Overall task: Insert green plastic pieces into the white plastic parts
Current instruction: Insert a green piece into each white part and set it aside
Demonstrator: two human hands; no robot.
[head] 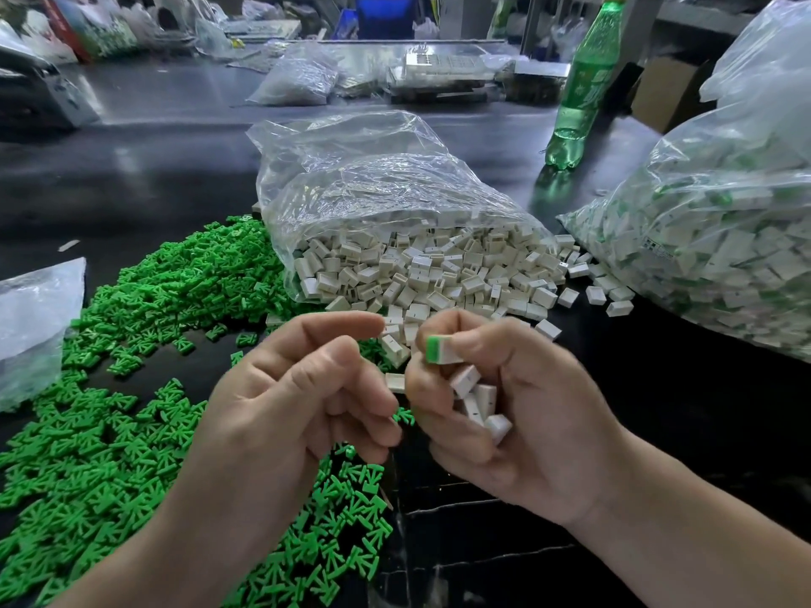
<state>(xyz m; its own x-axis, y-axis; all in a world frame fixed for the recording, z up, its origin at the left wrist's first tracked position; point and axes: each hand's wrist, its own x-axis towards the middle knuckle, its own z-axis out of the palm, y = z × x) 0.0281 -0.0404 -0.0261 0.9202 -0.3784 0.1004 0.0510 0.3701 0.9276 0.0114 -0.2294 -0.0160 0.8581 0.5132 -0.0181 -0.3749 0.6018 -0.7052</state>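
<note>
Both forearms reach in from the lower edge, and the hands are close together in the middle. The left hand shows its back, fingers curled, forefinger pointing to the right; its palm is hidden. The right hand pinches a white part between thumb and forefinger, and its curled fingers hold spare white parts.

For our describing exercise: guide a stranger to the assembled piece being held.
Start at the person's right hand, low and right of centre, in front of the open clear plastic bag of white plastic parts. Pinched at its fingertips is a small white plastic block. Unlike the plain white blocks cupped in its palm, its end face is bright green.
</note>
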